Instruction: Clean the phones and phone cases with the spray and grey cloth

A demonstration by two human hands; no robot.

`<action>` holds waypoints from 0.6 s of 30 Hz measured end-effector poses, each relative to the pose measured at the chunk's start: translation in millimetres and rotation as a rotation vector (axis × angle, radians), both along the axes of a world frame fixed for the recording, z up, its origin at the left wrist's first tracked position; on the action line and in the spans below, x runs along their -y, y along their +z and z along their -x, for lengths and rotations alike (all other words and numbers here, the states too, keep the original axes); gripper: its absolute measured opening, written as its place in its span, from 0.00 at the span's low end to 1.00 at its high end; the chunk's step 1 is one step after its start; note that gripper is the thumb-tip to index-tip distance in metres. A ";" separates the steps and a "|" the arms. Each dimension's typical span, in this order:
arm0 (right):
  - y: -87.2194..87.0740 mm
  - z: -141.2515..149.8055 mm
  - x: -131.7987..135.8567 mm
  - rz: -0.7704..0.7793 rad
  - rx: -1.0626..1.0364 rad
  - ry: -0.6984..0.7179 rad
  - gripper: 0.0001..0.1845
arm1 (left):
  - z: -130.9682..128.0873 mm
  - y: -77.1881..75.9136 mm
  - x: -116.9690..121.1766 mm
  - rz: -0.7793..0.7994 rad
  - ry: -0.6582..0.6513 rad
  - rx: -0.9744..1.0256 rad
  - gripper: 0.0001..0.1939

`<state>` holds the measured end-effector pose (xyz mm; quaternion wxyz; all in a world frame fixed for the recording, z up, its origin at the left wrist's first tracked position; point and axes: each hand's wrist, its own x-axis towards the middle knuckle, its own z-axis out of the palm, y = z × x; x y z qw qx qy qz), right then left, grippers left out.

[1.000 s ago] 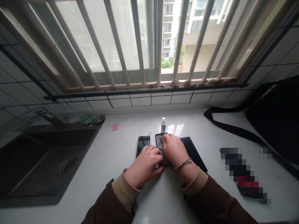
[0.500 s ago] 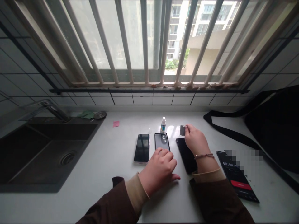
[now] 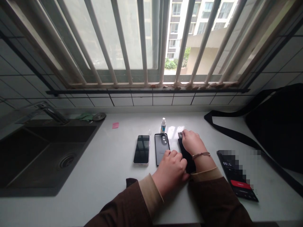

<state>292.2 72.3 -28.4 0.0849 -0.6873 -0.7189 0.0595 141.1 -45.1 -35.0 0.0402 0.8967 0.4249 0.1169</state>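
Three phones lie side by side on the white counter (image 3: pixel 113 176). At the left is a phone (image 3: pixel 141 149) with its dark screen up. In the middle lies a phone (image 3: pixel 161 146) with its back and camera up. At the right a third dark phone (image 3: pixel 186 156) is mostly hidden under my hands. My right hand (image 3: pixel 192 143) is closed on a small grey cloth (image 3: pixel 180 135) and presses it at that phone's top end. With its fingers curled, my left hand (image 3: pixel 172 170) rests on the third phone's near end.
A small white dropper bottle (image 3: pixel 163 125) stands behind the phones. A dark sink (image 3: pixel 44 151) with a faucet (image 3: pixel 50 112) fills the left. A pink note (image 3: pixel 115 125) lies near it. A black bag with a strap (image 3: pixel 274 126) sits at the right, and another phone (image 3: pixel 236 176) shows a timer.
My right hand has carried the grey cloth from the middle phone over to the right phone. My left hand has followed, from the middle phone to the right phone's near end.
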 end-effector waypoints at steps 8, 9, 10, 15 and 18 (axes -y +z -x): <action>-2.0 1.1 1.0 -0.064 -0.057 -0.068 0.19 | -1.3 -3.1 1.3 0.019 -0.028 0.024 0.13; -0.1 1.2 1.8 -0.083 -0.070 -0.069 0.19 | -0.5 -3.5 1.5 0.045 -0.036 0.058 0.11; 2.8 1.3 2.7 -0.101 -0.079 -0.065 0.18 | 0.6 -3.8 1.8 0.084 -0.050 0.118 0.10; 23.5 -1.1 10.4 -0.330 -0.369 -0.106 0.16 | 8.8 0.4 5.6 0.425 0.022 0.727 0.17; 30.7 -1.9 17.6 -0.453 -0.616 -0.222 0.20 | 11.6 5.2 5.3 0.685 0.085 1.072 0.25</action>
